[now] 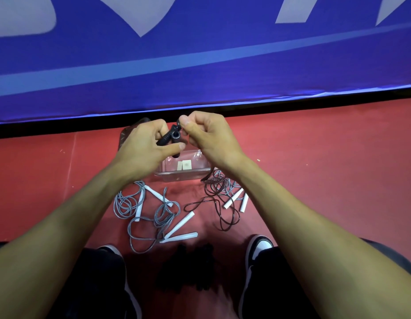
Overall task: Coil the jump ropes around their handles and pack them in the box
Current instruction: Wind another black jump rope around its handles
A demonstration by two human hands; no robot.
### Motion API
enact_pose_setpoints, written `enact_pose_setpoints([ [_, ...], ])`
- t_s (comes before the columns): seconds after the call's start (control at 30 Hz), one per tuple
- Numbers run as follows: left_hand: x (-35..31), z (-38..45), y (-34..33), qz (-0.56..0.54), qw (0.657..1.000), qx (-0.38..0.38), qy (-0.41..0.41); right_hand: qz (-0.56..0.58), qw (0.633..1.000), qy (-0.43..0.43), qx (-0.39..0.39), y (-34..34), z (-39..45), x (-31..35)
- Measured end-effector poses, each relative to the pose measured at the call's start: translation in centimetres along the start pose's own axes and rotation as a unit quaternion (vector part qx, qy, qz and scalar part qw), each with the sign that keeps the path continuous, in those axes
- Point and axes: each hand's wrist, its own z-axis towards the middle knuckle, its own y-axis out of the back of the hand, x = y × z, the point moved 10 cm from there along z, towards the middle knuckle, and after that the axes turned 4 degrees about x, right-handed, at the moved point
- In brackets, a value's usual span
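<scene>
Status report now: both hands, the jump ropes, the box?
Left hand grips black handles; right hand pinches the black rope. Clear box open. Grey ropes loose on floor, uncoiled.

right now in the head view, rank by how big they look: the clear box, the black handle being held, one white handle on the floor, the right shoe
1. clear box, partly hidden by the hands
2. right shoe, partly hidden by the arm
3. black handle and white handle look alike; the black one is half covered and nearer the camera, so unranked

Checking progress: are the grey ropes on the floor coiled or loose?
Loose. The grey ropes sprawl in tangled loops on the red floor, their white handles bare and splayed apart.
</scene>
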Motion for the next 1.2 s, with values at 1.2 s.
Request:
enact_pose_setpoints([
  [1.2,-0.7,-0.6,-3.5,-0.295,0.941,0.167,0.019,0.143,0.985,-0.088,-0.049,1.4,0.0,-2.8],
])
